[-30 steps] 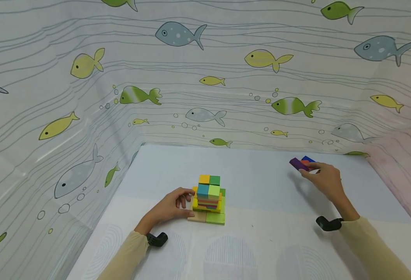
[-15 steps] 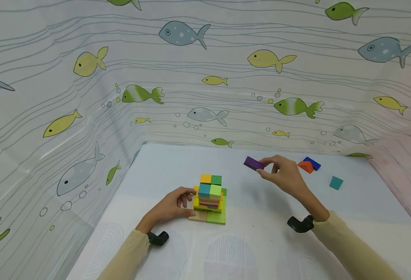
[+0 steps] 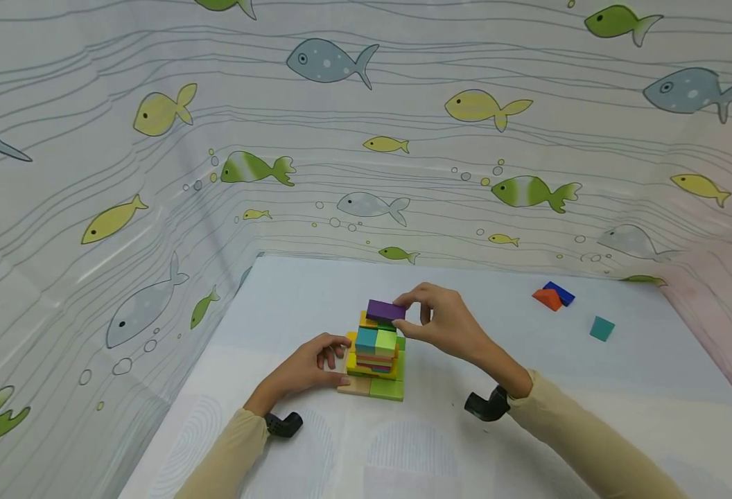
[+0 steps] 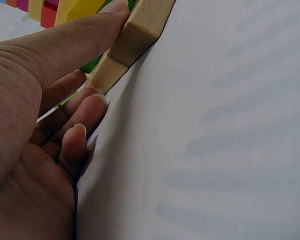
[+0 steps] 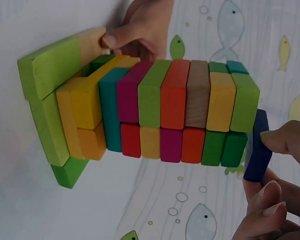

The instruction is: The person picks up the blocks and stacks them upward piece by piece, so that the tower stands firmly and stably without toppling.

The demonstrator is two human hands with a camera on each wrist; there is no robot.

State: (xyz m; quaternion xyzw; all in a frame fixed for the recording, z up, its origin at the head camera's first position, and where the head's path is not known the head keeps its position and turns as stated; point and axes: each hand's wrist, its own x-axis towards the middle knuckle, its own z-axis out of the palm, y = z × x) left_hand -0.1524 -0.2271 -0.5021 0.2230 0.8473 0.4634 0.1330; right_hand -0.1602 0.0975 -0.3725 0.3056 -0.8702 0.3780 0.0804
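My right hand (image 3: 446, 320) pinches a purple rectangular block (image 3: 383, 310) by its right end, thumb below and fingers above. The block overlaps the top of a tower of colored wooden blocks (image 3: 375, 343) in the head view. In the right wrist view the held block (image 5: 258, 147) looks dark blue and stands right by the tower's top layer (image 5: 244, 105). My left hand (image 3: 303, 364) rests at the tower's left side, its thumb touching a natural wood base block (image 3: 355, 385) and its other fingers loosely bent. In the left wrist view the thumb (image 4: 75, 47) lies along that base.
An orange block (image 3: 547, 299) and a blue block (image 3: 559, 293) lie together at the back right of the white table (image 3: 466, 443). A teal block (image 3: 602, 328) lies nearer. Fish-patterned sheeting (image 3: 316, 125) walls the table at the back and sides.
My right hand has carried the purple block leftward from the loose blocks at the back right to the top of the tower. The left hand has stayed in place.
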